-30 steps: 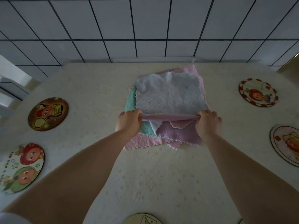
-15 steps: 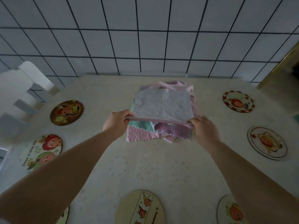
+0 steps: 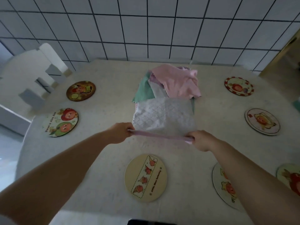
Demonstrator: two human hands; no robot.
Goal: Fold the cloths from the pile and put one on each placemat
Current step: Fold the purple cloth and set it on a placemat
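A white quilted cloth with a pink edge hangs stretched between my hands above the table. My left hand pinches its near left corner and my right hand pinches its near right corner. Behind it, at the far middle of the table, lies the pile of cloths, pink on top with green and lilac underneath. Several round picture placemats ring the table: a cream one just in front of me, two at the left, two at the right, others near right.
The table has a pale speckled cover and stands against a white tiled wall. A white chair stands at the far left corner. A wooden door frame shows at the far right.
Both hands have pulled the white cloth off the pile toward me and lifted it. The pink cloth on the pile is now uncovered. The view has tilted back, showing more placemats.
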